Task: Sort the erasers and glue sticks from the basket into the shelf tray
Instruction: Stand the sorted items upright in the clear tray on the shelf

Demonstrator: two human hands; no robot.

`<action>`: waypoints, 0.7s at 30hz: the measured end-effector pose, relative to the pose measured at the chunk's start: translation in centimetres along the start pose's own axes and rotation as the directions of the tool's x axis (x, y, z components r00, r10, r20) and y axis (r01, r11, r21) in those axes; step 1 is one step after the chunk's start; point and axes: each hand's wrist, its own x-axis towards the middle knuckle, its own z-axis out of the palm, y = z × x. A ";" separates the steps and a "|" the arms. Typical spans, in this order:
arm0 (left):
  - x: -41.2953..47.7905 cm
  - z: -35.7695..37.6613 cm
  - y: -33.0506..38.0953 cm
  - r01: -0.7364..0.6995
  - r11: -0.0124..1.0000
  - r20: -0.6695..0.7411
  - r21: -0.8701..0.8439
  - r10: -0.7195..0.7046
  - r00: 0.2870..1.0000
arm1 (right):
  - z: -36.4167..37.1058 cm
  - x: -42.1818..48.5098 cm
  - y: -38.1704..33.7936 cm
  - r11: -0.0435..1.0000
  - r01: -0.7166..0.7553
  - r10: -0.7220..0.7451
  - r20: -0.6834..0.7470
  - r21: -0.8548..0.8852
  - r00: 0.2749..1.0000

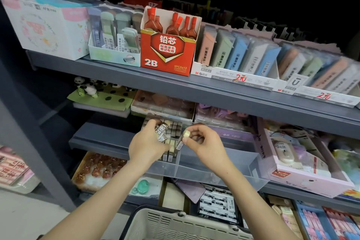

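While both hands worked over the clear shelf tray (pixel 224 163) at the view's centre, the left grip (pixel 146 146) was curled round a small bunch of 2B-sleeved erasers (pixel 162 132). At its 3 o'clock, the right grip (pixel 204 142) pinched a single eraser (pixel 183 139) between thumb and fingertips, just above the eraser rows (pixel 174 129) standing in the tray's left compartment. The basket (pixel 175 226) sat at 6 o'clock, and a red lead box (pixel 167 50) stood at 12 o'clock.
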 end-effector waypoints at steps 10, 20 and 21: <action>0.3 -0.1 0.0 -0.006 1.000 0.012 0.014 0.005 1.000 | 1.0 0.8 -0.5 0.939 0.048 -0.033 0.049 -0.340 0.998; 0.5 -0.1 -0.1 -0.011 1.000 0.024 0.027 0.010 1.000 | 2.2 -0.2 0.6 0.816 0.045 -0.076 -0.030 -0.576 0.997; 0.4 -0.1 -0.1 -0.015 0.999 0.023 0.029 0.015 1.000 | 2.4 -0.2 0.7 0.828 0.033 -0.071 -0.046 -0.559 0.996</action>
